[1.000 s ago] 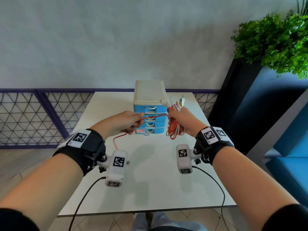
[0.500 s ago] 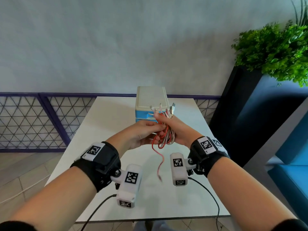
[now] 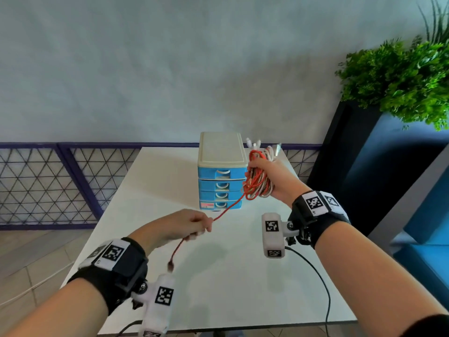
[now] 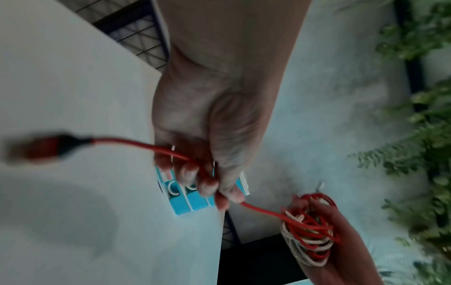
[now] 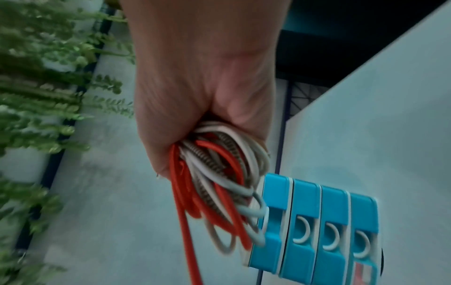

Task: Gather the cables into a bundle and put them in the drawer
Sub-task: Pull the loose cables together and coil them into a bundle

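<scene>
My right hand (image 3: 263,170) grips a coiled bundle of red and white cables (image 3: 257,186) in the air, just right of the small blue drawer unit (image 3: 220,183). White plugs stick up above the fist. A red cable end (image 3: 227,210) runs taut from the bundle down-left to my left hand (image 3: 194,223), which pinches it above the table. The red plug (image 3: 171,265) dangles below that hand. In the left wrist view the fingers (image 4: 207,185) curl round the red cable. The right wrist view shows the bundle (image 5: 219,183) in my fist next to the shut drawers (image 5: 317,227).
The drawer unit stands at the far middle of a white table (image 3: 218,276); all its drawers are shut. A dark planter with green foliage (image 3: 401,79) stands to the right, a blue seat beyond it. A purple mesh railing (image 3: 48,183) runs along the wall.
My left hand has come away from the bundle, down and left toward me, drawing the red cable end out taut. My right hand has lifted the bundle up and right.
</scene>
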Available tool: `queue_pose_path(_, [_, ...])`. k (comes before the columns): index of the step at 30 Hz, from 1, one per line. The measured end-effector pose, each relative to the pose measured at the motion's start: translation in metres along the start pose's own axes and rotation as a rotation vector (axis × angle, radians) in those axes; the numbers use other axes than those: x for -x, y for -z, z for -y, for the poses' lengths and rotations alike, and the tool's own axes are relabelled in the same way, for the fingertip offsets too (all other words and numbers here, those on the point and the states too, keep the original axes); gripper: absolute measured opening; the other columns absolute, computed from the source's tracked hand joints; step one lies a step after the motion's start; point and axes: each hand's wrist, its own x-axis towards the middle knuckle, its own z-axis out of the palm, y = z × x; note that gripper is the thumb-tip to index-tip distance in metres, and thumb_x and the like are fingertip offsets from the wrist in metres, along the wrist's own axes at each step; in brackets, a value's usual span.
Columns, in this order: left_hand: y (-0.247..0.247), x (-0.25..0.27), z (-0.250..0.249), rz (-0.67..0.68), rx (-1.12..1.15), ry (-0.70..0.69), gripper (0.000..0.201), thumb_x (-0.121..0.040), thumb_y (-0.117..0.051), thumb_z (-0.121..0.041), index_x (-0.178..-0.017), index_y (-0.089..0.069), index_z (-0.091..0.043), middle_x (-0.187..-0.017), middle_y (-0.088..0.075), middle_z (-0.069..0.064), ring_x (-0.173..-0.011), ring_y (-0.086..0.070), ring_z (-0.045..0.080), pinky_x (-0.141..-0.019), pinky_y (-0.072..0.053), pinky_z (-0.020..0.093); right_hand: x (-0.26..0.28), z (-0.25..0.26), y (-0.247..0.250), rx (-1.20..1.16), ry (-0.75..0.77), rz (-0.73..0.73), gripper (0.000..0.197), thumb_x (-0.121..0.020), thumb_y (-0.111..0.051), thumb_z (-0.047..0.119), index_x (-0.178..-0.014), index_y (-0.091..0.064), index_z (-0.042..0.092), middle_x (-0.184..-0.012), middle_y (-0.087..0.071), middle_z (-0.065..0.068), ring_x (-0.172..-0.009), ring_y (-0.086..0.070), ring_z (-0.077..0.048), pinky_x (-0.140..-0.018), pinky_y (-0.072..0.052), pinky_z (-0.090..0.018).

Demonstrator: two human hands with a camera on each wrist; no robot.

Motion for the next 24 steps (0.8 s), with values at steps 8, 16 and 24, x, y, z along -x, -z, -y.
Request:
queue_pose_path(8, [0.007,-0.028,-0.051,-0.491,-0.206,-0.337,0.025,-0.089,-0.061,-0.019,-0.066,-0.059,-0.028,-0.065,-0.059,-0.009,-0.061,-0.052,0.007,-0.059,-0.042,0.022,0.013,-0.014,-0.032,0.521,0.02,0.216,0.014,-0.08,-0.066,0.002,-0.093,-0.064,0.005,-0.083,-0.069,-0.014,-0.075,-0.069,-0.022,-0.075,-0.059,-0.035])
queue_pose_path(16, [0.01,-0.027,-0.042,-0.391,-0.016,-0.157,0.027,-0.095,-0.051,-0.031,-0.079,-0.062,-0.012,-0.072,-0.059,0.009,-0.06,-0.056,0.017,-0.063,-0.049,0.027,0.014,-0.026,-0.028,0.465,-0.003,0.057,0.008,-0.082,-0.059,0.004,-0.088,-0.059,0.01,-0.071,-0.063,-0.007,-0.06,-0.064,-0.016,-0.064,-0.058,-0.031])
queue_pose_path(24, [0.0,-0.013,-0.041,-0.2,0.254,-0.077,0.02,-0.095,-0.053,-0.017,-0.099,-0.066,-0.003,-0.083,-0.067,0.007,-0.069,-0.067,0.012,-0.061,-0.054,0.025,0.002,-0.037,-0.018,0.539,0.08,-0.08,0.01,-0.085,-0.066,0.021,-0.085,-0.059,0.014,-0.078,-0.064,-0.008,-0.072,-0.064,-0.02,-0.075,-0.057,-0.04])
